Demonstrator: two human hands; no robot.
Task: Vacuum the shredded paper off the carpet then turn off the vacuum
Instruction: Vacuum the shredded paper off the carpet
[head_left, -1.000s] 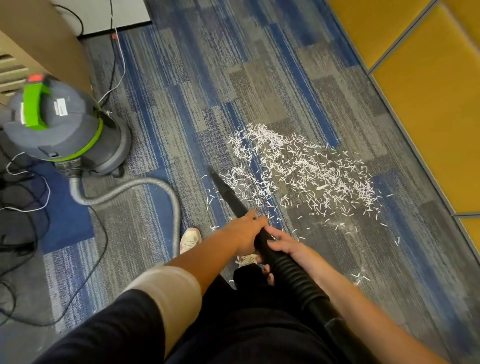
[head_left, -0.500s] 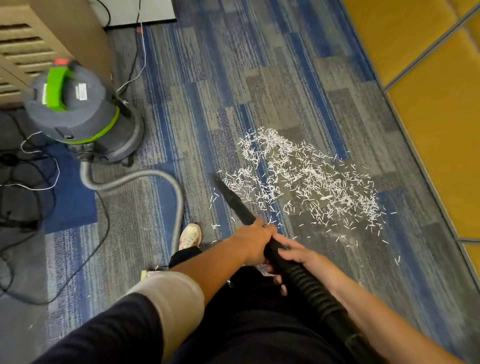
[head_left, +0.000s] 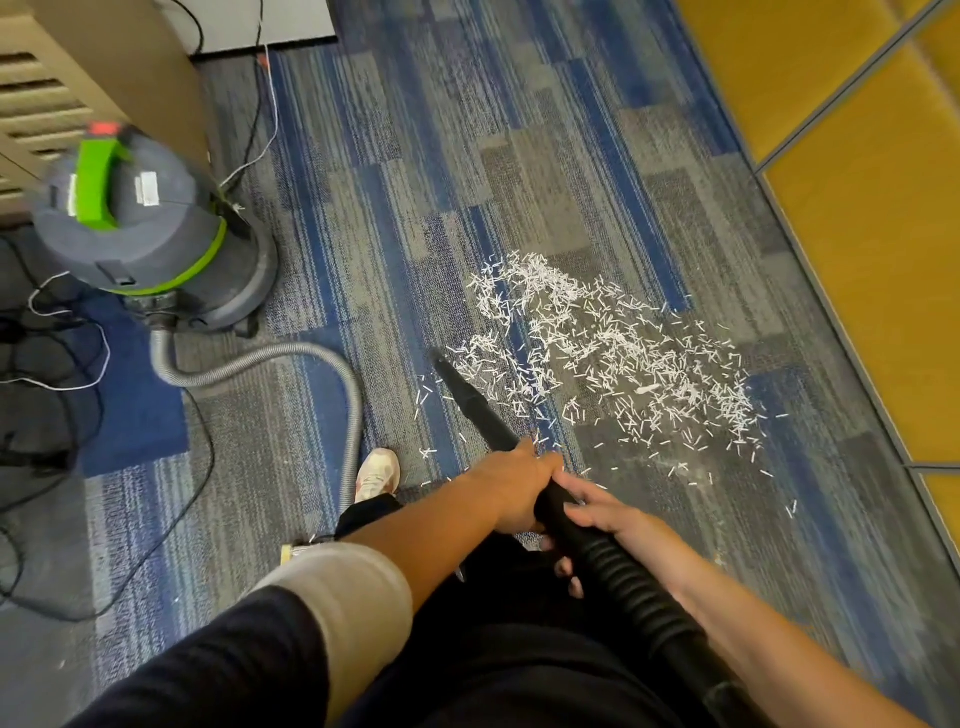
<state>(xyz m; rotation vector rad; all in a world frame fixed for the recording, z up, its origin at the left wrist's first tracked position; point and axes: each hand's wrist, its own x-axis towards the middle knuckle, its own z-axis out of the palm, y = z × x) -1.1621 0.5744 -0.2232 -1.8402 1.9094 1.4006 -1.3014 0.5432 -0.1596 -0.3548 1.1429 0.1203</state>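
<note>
1. Little had shifted: the nozzle (head_left: 470, 402) tip stayed at the left edge of the paper (head_left: 623, 358) on the carpet (head_left: 415, 156).
2. The left hand (head_left: 511, 488) gripped the nozzle in front, the right hand (head_left: 597, 514) just behind, fingers (head_left: 587, 512) wrapped round, likely to steer it.
3. Most paper lay unswept; the vacuum (head_left: 150, 234) stood well apart at left.

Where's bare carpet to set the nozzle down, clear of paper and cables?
Free: the carpet beyond the shredded paper, between the vacuum and the yellow wall; also the patch inside the bend of the grey hose, left of the shoe. Crowded: cables at far left, paper right of the nozzle.
</note>
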